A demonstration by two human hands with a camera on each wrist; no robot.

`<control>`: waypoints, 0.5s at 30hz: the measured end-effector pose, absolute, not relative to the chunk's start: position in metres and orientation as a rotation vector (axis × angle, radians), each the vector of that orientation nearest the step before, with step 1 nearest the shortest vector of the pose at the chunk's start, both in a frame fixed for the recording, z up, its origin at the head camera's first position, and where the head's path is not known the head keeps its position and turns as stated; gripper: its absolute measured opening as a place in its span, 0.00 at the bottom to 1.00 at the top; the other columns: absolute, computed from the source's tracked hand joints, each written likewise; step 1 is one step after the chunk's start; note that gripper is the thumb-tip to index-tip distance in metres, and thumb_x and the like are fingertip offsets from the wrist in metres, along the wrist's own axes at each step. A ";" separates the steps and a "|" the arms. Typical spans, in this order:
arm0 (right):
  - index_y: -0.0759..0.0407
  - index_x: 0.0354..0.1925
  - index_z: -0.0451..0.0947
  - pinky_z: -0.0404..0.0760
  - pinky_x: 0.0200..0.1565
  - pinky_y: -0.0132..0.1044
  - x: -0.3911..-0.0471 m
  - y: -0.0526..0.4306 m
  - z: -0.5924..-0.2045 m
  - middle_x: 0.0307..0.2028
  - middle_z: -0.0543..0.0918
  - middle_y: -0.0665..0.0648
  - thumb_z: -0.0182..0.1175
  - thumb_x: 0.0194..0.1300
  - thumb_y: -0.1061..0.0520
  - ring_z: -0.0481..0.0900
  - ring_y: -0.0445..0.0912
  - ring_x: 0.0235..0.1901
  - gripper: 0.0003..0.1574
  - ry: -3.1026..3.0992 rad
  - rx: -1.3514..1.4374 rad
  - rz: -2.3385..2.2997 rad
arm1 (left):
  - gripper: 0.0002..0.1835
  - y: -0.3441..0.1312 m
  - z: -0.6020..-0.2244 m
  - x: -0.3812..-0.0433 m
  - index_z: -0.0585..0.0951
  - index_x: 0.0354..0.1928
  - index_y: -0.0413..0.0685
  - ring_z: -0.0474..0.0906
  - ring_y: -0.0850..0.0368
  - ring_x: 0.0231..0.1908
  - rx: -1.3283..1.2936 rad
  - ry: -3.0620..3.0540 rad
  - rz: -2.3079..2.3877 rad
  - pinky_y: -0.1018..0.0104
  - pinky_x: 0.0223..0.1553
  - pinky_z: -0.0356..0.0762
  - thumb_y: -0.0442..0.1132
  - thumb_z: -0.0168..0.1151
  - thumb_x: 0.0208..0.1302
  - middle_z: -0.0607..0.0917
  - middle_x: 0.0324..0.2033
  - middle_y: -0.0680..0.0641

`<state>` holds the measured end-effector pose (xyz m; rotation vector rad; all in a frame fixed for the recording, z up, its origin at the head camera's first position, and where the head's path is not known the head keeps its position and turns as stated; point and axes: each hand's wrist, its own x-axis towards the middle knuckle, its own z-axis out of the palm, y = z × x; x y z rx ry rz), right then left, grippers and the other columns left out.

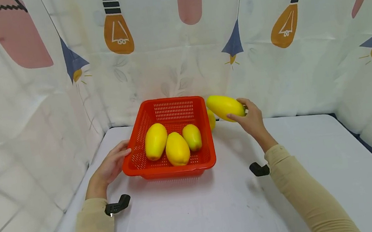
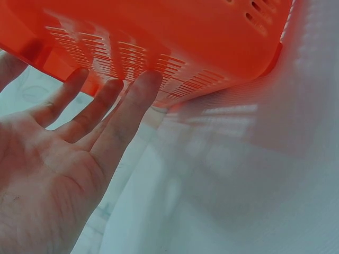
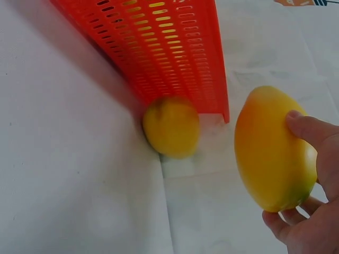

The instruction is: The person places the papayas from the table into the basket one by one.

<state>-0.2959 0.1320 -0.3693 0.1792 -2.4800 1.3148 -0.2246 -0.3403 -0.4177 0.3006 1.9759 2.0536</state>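
Observation:
A red plastic basket point(image 1: 170, 171) with slotted walls stands on the white table, holding three yellow mangoes, among them a smaller greenish one point(image 1: 192, 137). At the basket's left side is my left hand point(image 1: 111, 165); its fairly straight fingers point(image 2: 119, 127) touch the slotted wall. My right hand point(image 1: 251, 117) grips another yellow mango point(image 1: 224, 106), raised beyond the basket's right rim, with the thumb on one side and fingers at the greenish end. A further mango point(image 3: 172, 127) lies outside, close against the basket's right wall, mostly hidden in the head view.
The white tabletop point(image 1: 191, 216) extends in front and to the right. White printed cloth point(image 1: 173, 67) hangs along the back and both sides. A black wrist camera point(image 1: 117, 205) sits on the left forearm, another point(image 1: 259, 169) on the right.

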 end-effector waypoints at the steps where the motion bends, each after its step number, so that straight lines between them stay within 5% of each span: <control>1: 0.56 0.66 0.65 0.72 0.63 0.51 -0.296 0.131 -0.368 0.63 0.72 0.60 0.70 0.57 0.45 0.69 0.55 0.61 0.44 -2.475 0.184 1.318 | 0.22 -0.340 -0.418 -0.225 0.61 0.67 0.47 0.79 0.61 0.49 0.303 1.975 2.054 0.67 0.50 0.80 0.44 0.44 0.76 0.74 0.55 0.51; 15: 0.57 0.66 0.66 0.72 0.63 0.50 -0.292 0.118 -0.359 0.64 0.70 0.59 0.70 0.56 0.48 0.68 0.55 0.61 0.44 -2.446 0.259 1.377 | 0.20 -0.341 -0.419 -0.225 0.63 0.66 0.49 0.79 0.61 0.50 0.309 1.962 2.060 0.68 0.50 0.80 0.43 0.43 0.76 0.74 0.55 0.51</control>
